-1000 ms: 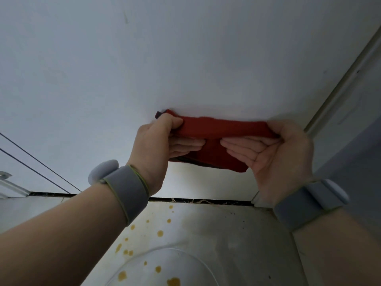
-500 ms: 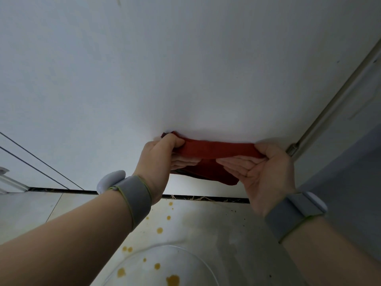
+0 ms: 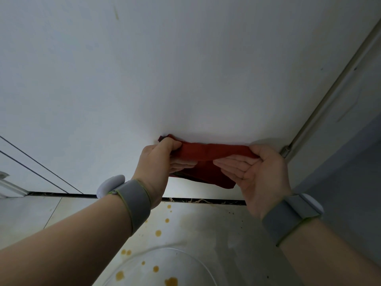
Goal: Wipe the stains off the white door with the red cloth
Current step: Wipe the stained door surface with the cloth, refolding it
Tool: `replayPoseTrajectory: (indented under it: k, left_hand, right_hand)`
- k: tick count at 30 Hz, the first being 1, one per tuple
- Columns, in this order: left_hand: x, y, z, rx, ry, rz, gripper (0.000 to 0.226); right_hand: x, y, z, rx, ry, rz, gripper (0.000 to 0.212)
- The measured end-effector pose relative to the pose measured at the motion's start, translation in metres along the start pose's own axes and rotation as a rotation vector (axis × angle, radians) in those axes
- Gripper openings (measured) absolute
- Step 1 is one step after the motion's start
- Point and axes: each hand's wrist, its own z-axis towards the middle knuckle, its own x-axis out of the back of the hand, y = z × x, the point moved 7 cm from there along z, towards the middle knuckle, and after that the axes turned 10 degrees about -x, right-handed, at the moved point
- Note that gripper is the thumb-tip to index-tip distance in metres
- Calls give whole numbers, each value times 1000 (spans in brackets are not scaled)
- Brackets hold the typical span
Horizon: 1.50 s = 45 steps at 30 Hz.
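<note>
While the left hand (image 3: 158, 164) & right hand (image 3: 257, 176) each pinch an end of the red cloth (image 3: 208, 152), thumbs on top, it's stretched vs. the white door (image 3: 185, 79), low near the btm edge. Pale floor (image 3: 208, 228) below has yellow-brown spots (image 3: 158, 233); faint yellowish streak (image 3: 116, 15) high on door.

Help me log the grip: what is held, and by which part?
The red cloth: left hand grips its left end, right hand its right end.

Matt red cloth (image 3: 208, 153) lies against the smooth, matt-painted white door (image 3: 185, 79); the floor tiles (image 3: 216, 234) below look glossy.
</note>
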Motion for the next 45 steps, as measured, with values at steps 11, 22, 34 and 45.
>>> replayPoseTrajectory:
  k: [11,22,34,45]
  left_hand:
    - [-4,19,-6,-41,27,-41,46]
    - [-12,68,-14,-145,68,-121,48]
    - [-33,189,-28,-320,28,-189,50]
    - [-39,234,-35,-441,54,-269,55]
  right_hand:
    - [-14,-20,-11,52,-47,-89,60]
    - [-43,-66,-35,82,-133,-128,62]
    - [-95,-156,-113,364,-159,-105,59]
    - [-112,-191,-131,480,-162,-131,59]
